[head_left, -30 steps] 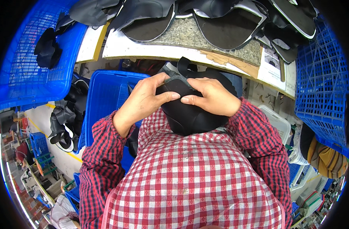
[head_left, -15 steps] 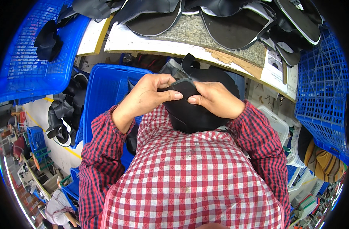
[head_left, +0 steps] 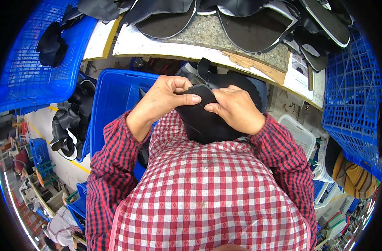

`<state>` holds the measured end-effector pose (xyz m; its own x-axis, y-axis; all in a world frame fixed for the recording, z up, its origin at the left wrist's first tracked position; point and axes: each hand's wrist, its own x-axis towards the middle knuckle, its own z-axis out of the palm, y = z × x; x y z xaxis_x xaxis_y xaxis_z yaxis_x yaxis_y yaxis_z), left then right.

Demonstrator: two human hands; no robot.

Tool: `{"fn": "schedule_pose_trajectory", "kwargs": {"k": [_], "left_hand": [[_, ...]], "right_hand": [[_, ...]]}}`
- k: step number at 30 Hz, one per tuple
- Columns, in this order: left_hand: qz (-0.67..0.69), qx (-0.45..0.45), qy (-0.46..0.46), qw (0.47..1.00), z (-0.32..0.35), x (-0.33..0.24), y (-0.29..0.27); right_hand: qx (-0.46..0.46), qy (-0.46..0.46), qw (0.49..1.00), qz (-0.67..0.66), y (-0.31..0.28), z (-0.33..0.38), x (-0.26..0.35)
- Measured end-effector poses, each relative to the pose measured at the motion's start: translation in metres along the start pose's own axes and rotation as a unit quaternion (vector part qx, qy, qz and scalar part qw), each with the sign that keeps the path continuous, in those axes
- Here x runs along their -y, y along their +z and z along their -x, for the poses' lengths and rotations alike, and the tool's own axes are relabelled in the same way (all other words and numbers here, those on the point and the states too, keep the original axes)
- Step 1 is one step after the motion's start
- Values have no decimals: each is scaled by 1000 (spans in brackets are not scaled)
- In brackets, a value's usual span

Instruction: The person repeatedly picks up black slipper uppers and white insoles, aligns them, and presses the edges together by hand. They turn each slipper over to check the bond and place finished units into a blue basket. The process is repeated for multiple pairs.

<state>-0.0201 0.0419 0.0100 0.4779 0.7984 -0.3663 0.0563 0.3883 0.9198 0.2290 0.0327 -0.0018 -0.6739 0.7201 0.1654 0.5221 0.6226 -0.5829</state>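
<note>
Head view, read left to right. A blue mesh basket (head_left: pixel 36 71) stands well to the left of the left hand and carries a crumpled black piece (head_left: pixel 51 42). Below it, black-and-white shoe uppers (head_left: pixel 67 125) lie in a heap. A blue plastic crate (head_left: pixel 111 104) sits just beside and under the left forearm, whose sleeve is red-checked.

The left hand (head_left: pixel 164 100) is closed on the upper left edge of a black shoe upper (head_left: pixel 203 119), thumb lying across the top face and fingers curled behind. The right hand (head_left: pixel 237 108) is likewise clamped on the same piece from the right, its thumb tip close to the left thumb, the two nearly meeting. The black shoe upper is held between both hands, in front of the chest and touching the checked shirt; a black strap loop (head_left: pixel 203 67) rises just beyond the fingers.

Beyond both hands runs the bench (head_left: pixel 207 35), with flat black sole-shaped pieces (head_left: pixel 253 31) lying on it. To the right of the right hand sit a white basket (head_left: pixel 297 131) and, farther out, a blue mesh crate (head_left: pixel 350 92).
</note>
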Motion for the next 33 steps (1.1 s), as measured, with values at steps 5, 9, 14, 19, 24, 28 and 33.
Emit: {"fn": "schedule_pose_trajectory", "kwargs": {"k": [5,9,14,19,24,28,33], "left_hand": [[-22,-32,16,999,2,6,5],[-40,-10,39,998,6,5,3],[-30,4,76,997,8,3,3],[-59,-45,89,993,13,8,15],[-103,-107,161,976,15,14,27],[1,-114,94,989,9,18,32],[-7,-109,115,987,2,19,40]], "right_hand": [[-18,10,999,-24,3,1,2],[-6,5,1000,-9,3,-1,2],[-14,24,1000,-8,5,1,5],[68,129,979,-142,-5,-2,5],[-29,87,995,-42,3,-1,15],[-100,74,991,41,9,6,11],[65,156,981,-96,-5,16,-12]]}}
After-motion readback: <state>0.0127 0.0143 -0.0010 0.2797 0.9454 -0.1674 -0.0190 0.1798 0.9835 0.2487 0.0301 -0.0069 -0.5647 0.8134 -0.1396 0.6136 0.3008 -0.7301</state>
